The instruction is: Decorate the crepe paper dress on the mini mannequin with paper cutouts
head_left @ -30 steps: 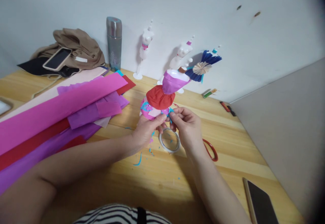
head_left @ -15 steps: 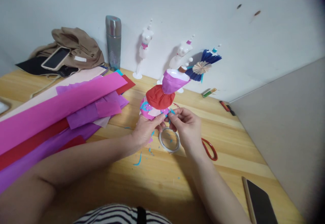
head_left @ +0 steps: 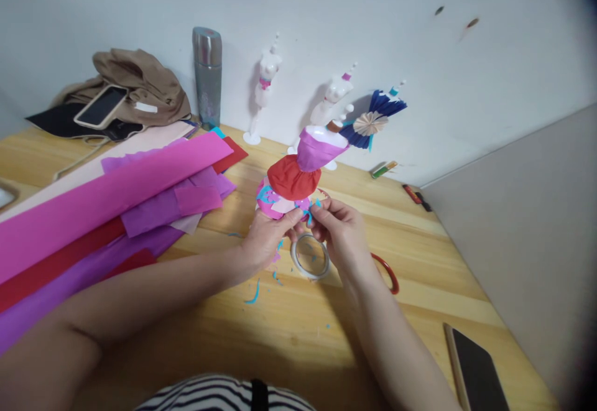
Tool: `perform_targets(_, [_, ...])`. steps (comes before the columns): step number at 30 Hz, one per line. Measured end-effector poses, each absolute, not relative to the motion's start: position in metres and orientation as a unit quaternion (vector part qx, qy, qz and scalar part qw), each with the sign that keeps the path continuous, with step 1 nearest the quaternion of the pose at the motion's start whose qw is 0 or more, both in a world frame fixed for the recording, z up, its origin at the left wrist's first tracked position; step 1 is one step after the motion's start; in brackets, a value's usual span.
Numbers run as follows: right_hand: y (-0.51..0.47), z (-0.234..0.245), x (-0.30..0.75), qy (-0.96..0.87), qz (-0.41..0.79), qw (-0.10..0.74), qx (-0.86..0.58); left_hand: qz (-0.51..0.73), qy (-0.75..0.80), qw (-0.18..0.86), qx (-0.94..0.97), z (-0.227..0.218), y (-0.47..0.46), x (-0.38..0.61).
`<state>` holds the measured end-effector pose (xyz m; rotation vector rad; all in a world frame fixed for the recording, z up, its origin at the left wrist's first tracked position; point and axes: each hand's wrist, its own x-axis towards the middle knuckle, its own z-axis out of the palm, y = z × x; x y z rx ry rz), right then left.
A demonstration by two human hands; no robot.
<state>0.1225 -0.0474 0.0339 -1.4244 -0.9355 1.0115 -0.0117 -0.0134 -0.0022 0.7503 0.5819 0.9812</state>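
A small dress form (head_left: pixel 321 150) leans to the right in front of me, wearing a purple top and a puffy red skirt (head_left: pixel 293 178). Below the red, its hem carries pink, purple and blue paper pieces. My left hand (head_left: pixel 273 234) grips this hem, thumb on top and fingers underneath. My right hand (head_left: pixel 342 230) pinches a small blue paper piece (head_left: pixel 309 214) against the hem's right side. Just below the hands lies a roll of tape (head_left: pixel 310 268) on the table, with blue paper scraps (head_left: pixel 253 293) near it.
Pink, red and purple paper sheets (head_left: pixel 93 212) cover the left. Behind stand a steel flask (head_left: pixel 208 81), white dress forms (head_left: pixel 265 87) and a navy paper dress (head_left: pixel 382 106). Red scissor handles (head_left: pixel 389 274) lie beside my right wrist. A dark phone (head_left: pixel 480 367) rests at the lower right.
My right hand has shifted slightly at the hem, and more of the blue piece shows beside its fingertips. My left hand keeps its hold.
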Motion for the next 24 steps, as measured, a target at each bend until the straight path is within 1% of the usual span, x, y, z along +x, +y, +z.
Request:
perform_targets(7, [-0.046, 0.031, 0.123, -0.392, 0.433, 0.549, -0.598, 0.451, 0.263, 0.775, 0.357, -0.003, -0.013, -0.011])
perform_targets(19, [-0.047, 0.037, 0.111, -0.487, 0.325, 0.576, -0.571, 0.461, 0.258, 0.778, 0.341, -0.008, -0.013, -0.009])
perform_targets(24, [-0.048, 0.039, 0.110, -0.485, 0.356, 0.580, -0.549, 0.462, 0.253, 0.785, 0.326, -0.009, -0.013, -0.009])
